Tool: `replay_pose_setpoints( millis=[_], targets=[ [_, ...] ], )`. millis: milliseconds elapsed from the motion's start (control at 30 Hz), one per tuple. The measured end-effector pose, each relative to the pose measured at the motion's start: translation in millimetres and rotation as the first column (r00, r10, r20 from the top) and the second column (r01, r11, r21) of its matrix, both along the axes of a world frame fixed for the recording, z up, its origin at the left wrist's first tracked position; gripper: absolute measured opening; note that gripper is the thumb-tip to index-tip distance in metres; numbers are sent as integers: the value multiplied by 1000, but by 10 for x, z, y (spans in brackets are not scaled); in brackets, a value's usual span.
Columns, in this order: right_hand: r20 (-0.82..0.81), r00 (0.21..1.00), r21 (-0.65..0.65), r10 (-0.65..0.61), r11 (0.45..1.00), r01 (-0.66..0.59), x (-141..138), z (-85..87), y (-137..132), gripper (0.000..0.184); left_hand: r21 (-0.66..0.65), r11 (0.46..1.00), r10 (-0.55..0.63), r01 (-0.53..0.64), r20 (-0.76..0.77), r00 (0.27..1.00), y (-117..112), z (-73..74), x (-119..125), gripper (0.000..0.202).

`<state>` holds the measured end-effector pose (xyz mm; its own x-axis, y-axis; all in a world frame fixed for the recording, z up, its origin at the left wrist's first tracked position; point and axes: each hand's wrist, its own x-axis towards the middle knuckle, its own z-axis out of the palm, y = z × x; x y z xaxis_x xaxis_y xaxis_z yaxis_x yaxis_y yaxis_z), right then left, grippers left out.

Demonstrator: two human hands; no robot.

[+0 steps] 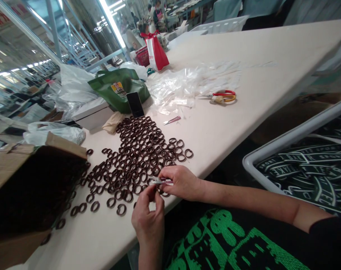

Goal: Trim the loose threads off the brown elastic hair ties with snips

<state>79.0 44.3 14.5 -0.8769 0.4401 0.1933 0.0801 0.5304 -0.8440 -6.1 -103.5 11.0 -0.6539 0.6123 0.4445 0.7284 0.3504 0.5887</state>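
Observation:
My right hand (184, 183) is closed around a small pair of thread snips (164, 181), their blades pointing left toward my other hand. Thumb and fingers of my left hand (149, 215) pinch a dark brown ring, mostly hidden by the fingers, just below the blades. Around and beyond both hands, a large pile of similar brown rings (142, 150) spreads over the pale table (212, 138). Some rings lie loose toward the cardboard box (66, 146) at the left, whose open side faces the pile.
Farther up the table lie another pair of snips (172, 120), red-and-yellow-handled scissors (225, 97) and clear plastic bags (176, 86). A phone (135, 105) leans on a green bag (122, 86). At right, a white-rimmed bin (250, 161) holds printed black straps (308, 161).

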Motion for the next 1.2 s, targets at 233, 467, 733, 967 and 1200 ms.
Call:
replay_pose_setpoints(
  millis=[233, 467, 733, 967, 1200],
  targets=[
    [-8, 991, -105, 136, 985, -136, 118, -18, 64, 10, -81, 994, -57, 70, 155, 986, -37, 77, 25, 17],
    [-161, 963, -735, 216, 624, -263, 148, -88, 53, 23, 130, 989, -150, 76, 842, 518, -47, 0, 28, 25],
    [-93, 978, -852, 185, 494, -174, 102, -2, 46, 39, 359, 917, -299, -171, 906, 300, 82, -60, 141, 18],
    [-113, 990, -825, 81, 547, -139, 44, 41, -29, 51, 360, 881, -276, -306, 918, 284, 88, -71, 161, 28],
    [-131, 980, -808, 147, 558, -192, -16, -33, -73, 47, 350, 882, -259, -315, 919, 296, 141, 9, 177, 31]
  ],
)
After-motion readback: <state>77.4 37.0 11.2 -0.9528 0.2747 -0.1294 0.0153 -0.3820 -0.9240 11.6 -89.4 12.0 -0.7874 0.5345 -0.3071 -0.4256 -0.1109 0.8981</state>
